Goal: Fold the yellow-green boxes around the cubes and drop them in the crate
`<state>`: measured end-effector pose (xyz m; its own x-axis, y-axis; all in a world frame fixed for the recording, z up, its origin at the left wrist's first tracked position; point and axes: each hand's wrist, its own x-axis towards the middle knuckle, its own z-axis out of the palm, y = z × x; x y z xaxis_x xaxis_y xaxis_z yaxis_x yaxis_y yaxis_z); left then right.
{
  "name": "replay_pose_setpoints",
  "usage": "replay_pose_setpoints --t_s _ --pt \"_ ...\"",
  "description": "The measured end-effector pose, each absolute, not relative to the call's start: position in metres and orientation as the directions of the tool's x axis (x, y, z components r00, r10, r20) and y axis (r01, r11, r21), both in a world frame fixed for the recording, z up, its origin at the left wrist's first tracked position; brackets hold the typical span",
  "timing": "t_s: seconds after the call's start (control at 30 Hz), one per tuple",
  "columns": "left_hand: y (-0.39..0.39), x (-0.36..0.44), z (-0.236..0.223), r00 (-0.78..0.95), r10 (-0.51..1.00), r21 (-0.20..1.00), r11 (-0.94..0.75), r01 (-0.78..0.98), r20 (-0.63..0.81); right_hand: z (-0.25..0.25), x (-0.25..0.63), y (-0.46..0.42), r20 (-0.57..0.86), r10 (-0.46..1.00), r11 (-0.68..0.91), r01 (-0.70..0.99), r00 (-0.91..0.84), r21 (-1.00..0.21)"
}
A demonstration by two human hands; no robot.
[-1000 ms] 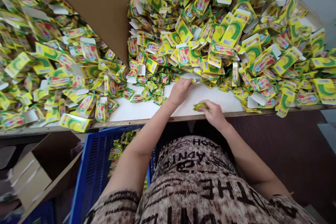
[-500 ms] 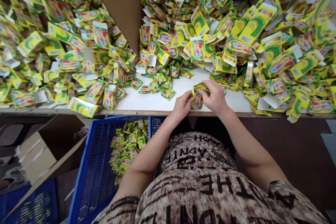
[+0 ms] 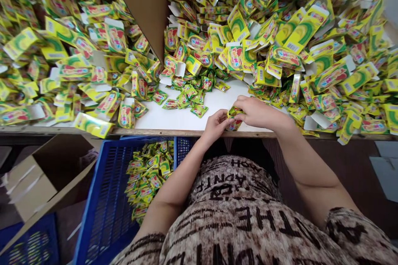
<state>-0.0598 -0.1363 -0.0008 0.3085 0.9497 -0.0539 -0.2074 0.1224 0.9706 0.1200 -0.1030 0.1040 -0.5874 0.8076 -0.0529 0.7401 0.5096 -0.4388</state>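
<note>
White worktop (image 3: 183,119) carries, near its front edge, a small crumpled yellow-green foil sachet (image 3: 235,112), gripped closed between the fingertips of the left hand (image 3: 217,125) and the right hand (image 3: 256,112).

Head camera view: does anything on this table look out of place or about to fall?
One yellow carton stands out: it lies apart from the heap, across the front edge of the table, and seems to overhang slightly, so it could drop off. Everything else looks like ordinary loose piling.
</note>
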Motion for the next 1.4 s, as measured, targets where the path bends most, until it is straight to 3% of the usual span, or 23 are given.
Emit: replay_pose_setpoints --t_s 0.17,0.3,0.37,0.5,0.57,0.73,0.97,1.17,1.4 --pt "-0.137 -0.062 0.001 0.317 0.945 0.957 0.162 -0.239 -0.081 0.102 0.121 -0.107 0.102 0.880 0.437 0.708 -0.463 -0.555" --pt "-0.138 -0.061 0.005 0.292 0.953 0.957 0.157 -0.245 -0.082 0.086 0.116 -0.106 0.318 0.833 0.553 0.678 -0.452 -0.484" --pt "-0.138 -0.060 0.007 0.290 0.954 0.957 0.150 -0.249 -0.074 0.083 0.117 -0.105 0.359 0.799 0.601 0.656 -0.483 -0.455" --pt "-0.140 -0.054 0.010 0.253 0.964 0.961 0.147 -0.234 -0.085 0.086 0.124 -0.103 0.261 0.751 0.633 0.549 -0.606 -0.546" --pt "-0.142 -0.050 0.012 0.201 0.974 0.965 0.149 -0.217 -0.105 0.085 0.126 -0.103 0.247 0.773 0.602 0.555 -0.584 -0.574" --pt "-0.144 -0.048 0.014 0.220 0.968 0.966 0.166 -0.196 -0.122 0.073 0.124 -0.105 0.342 0.804 0.594 0.625 -0.486 -0.507" --pt "-0.145 -0.055 0.010 0.297 0.950 0.925 0.194 -0.327 -0.094 0.073 0.136 -0.113 0.282 0.745 0.653 0.575 -0.605 -0.493" --pt "-0.149 -0.047 0.013 0.262 0.957 0.919 0.212 -0.333 -0.126 0.070 0.126 -0.118 0.356 0.788 0.616 0.625 -0.502 -0.480" --pt "-0.147 -0.051 0.009 0.282 0.957 0.950 0.146 -0.275 -0.066 0.077 0.124 -0.115 0.294 0.740 0.661 0.575 -0.605 -0.482"
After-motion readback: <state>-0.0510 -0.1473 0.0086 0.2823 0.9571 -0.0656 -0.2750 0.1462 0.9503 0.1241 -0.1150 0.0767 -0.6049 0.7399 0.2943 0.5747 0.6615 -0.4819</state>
